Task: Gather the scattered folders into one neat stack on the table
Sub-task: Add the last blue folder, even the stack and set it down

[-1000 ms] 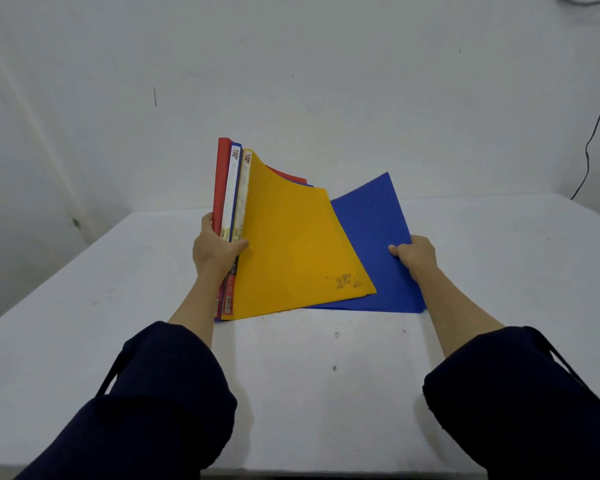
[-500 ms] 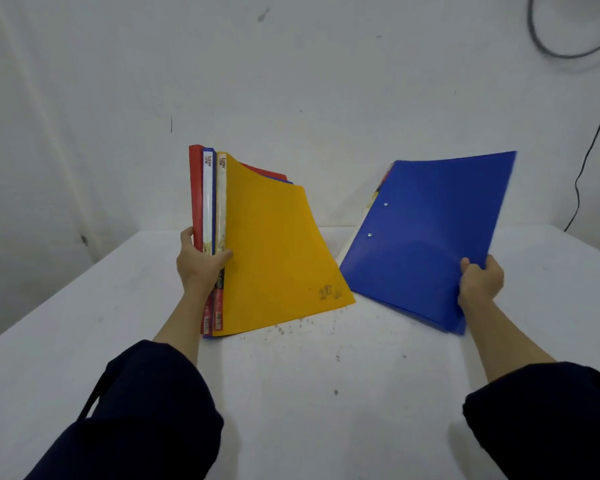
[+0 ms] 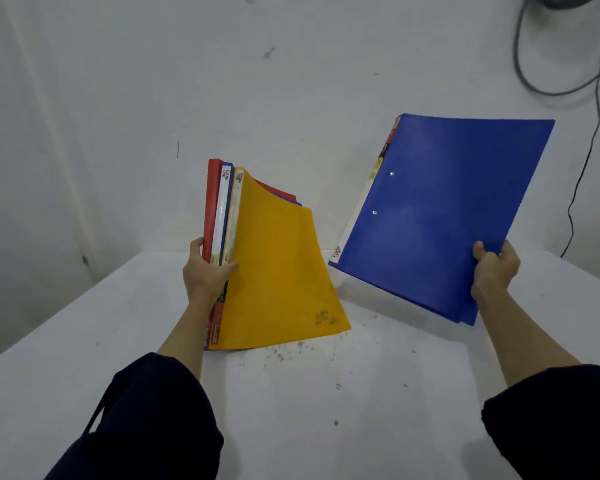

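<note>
The left hand is clamped on the spines of a bundle of three thin plastic folders, thumb across the front and fingers behind. The bundle stands nearly upright with its lower edge at or just above the white table; contact cannot be made out. A red spine sits outermost, a blue one with a white label strip beside it, and a floppy yellow cover faces the camera, its free edge sagging toward 3 o'clock.

The right hand is closed on the lower right corner of a blue plastic folder with two small rivets, pinching it between thumb and curled fingers. That folder is lifted off the table and tilted, its labelled spine pointing toward 10 o'clock, at about 3 o'clock from the bundle and apart from it.

As far as the view shows, no folder lies loose on the tabletop, so the collecting looks finished: every folder seen is in a hand. What seems left is to bring the blue folder against the bundle, square the edges, and lay the whole set down flat as one stack.
</note>
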